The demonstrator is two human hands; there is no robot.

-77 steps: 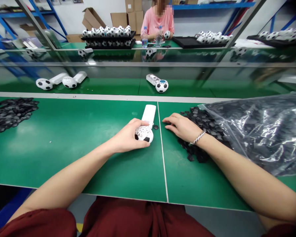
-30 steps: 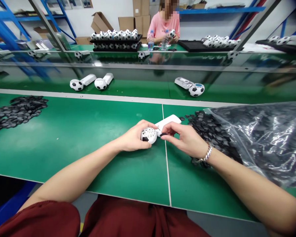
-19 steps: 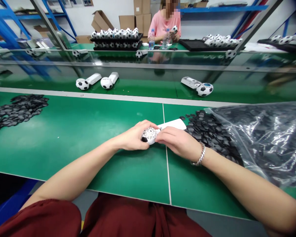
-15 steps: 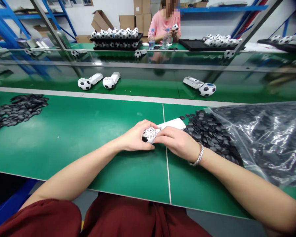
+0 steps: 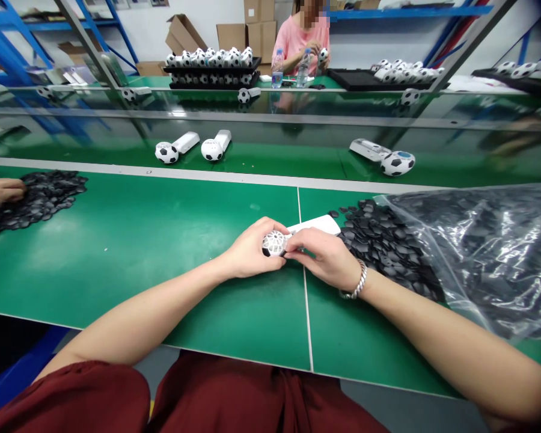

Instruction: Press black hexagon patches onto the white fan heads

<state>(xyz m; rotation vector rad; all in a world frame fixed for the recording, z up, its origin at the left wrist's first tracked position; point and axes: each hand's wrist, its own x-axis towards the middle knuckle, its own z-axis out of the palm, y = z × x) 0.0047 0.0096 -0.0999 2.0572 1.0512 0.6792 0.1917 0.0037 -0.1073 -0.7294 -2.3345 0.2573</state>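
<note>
A white hand-held fan [image 5: 307, 227] with a football-patterned round head lies on the green table [image 5: 130, 240], its handle pointing right. My left hand [image 5: 250, 249] is wrapped round the fan's head. My right hand [image 5: 322, 255] has its fingers pinched against the right side of the head; whatever small piece they press there is hidden. A pile of small black flat pieces [image 5: 381, 240] lies just right of the fan.
A clear plastic bag [image 5: 482, 246] of black pieces spreads at right. Another pile [image 5: 40, 192] lies far left, with another person's hand [image 5: 0, 192] on it. Three finished fans [image 5: 175, 147] ride the conveyor. A person in pink sits at the back by trays of fans [image 5: 211, 63].
My right hand left the black pile and came onto the fan's head. The fan's handle swung to point right. The fans on the belt drifted right. Another person's hand appeared at far left.
</note>
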